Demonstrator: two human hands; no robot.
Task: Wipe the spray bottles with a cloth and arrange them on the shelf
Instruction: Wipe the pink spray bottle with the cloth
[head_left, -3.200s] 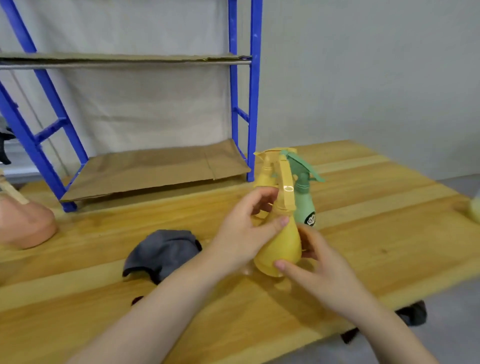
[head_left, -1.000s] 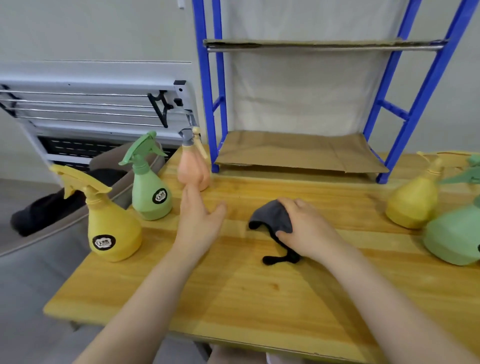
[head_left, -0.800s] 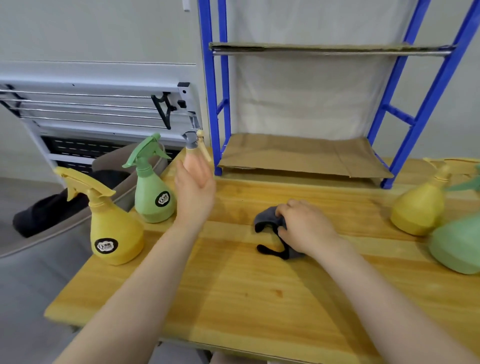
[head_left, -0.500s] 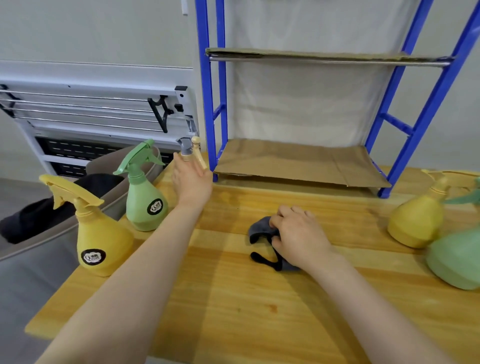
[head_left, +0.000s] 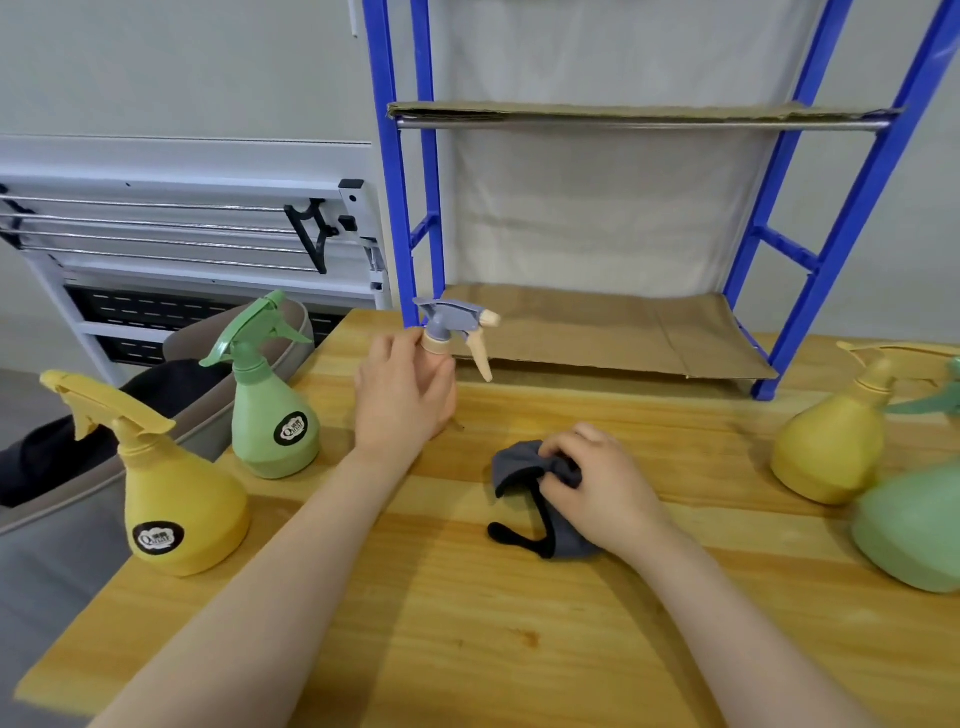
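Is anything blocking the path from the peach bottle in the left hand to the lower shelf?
Nothing visible does. The left hand grips the peach bottle just in front of the lower shelf, whose cardboard surface is bare.

Five spray bottles: two yellow (head_left: 182, 499) (head_left: 831, 447), two green (head_left: 272, 415) (head_left: 914, 530), one peach (head_left: 452, 338); one grey cloth (head_left: 524, 467).

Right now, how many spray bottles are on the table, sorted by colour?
Yellow: 2, one at the left edge and one on the right.
Green: 2, one on the left and one at the right edge.
Peach with grey sprayer: 1, gripped by the left hand.
Total: 5.
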